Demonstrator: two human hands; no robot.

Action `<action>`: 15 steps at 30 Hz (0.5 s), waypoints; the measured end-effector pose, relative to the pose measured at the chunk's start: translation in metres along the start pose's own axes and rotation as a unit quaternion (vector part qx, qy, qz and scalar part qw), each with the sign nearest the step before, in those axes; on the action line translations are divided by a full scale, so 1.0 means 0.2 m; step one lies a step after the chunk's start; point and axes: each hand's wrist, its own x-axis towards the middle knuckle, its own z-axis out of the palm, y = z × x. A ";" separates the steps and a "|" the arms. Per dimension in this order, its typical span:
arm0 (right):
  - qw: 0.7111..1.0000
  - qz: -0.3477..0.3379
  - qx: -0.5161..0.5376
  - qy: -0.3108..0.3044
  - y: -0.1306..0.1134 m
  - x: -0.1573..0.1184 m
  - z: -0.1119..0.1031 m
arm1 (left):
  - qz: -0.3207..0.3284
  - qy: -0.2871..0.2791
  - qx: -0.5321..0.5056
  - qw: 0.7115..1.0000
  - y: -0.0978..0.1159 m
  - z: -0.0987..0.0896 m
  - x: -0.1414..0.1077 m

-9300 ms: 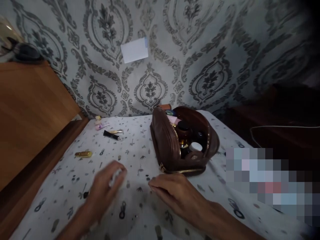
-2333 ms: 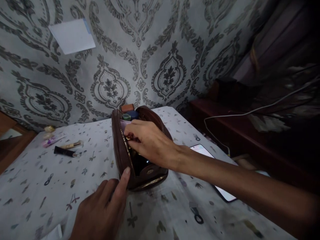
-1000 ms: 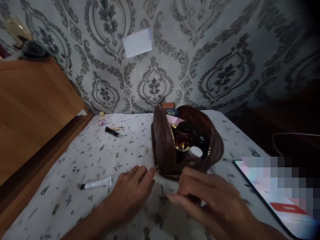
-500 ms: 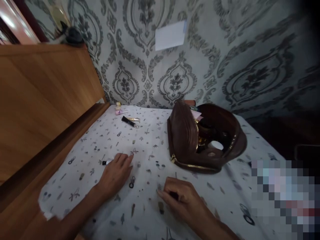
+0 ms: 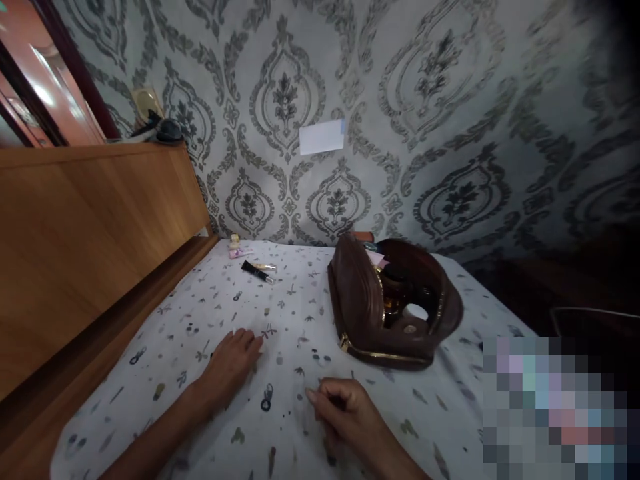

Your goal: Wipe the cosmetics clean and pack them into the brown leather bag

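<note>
My left hand (image 5: 234,363) rests palm down on the patterned white cloth (image 5: 280,427), its fingers drawn together and curled under. Whatever lies beneath them is hidden; only a tiny dark spot shows by the knuckles. My right hand (image 5: 345,413) is loosely closed, thumb beside the bent fingers, and nothing shows in it. Just beyond it stands a brown zipped toiletry bag (image 5: 360,293), its top unzipped. Inside are a white round lid (image 5: 415,312), dark bottles and a pink item (image 5: 375,258). Neither hand touches the bag.
Toward the back left lie a black tube (image 5: 257,272), a slim gold tube (image 5: 264,267) and a small pink tube (image 5: 240,253). A wooden panel (image 5: 100,220) borders the left side. Behind is a patterned wall with a white paper (image 5: 322,137). A blurred-out patch covers the lower right.
The view has tilted up, so everything sits lower. The white item with a black end that poked out beside my left hand no longer shows clearly. Both hands keep nearly the same pose.
</note>
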 end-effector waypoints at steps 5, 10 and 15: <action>1.000 -0.001 0.005 0.023 -0.01 0.07 0.03 | 0.021 0.003 -0.117 0.993 -0.04 -0.01 0.15; 0.999 -0.013 0.001 0.031 0.00 0.16 0.07 | -0.118 0.007 -0.200 0.973 -0.37 -0.05 0.44; 0.981 -0.115 -0.118 0.108 0.07 0.24 0.10 | -0.278 0.035 -0.138 0.950 -0.89 -0.04 0.84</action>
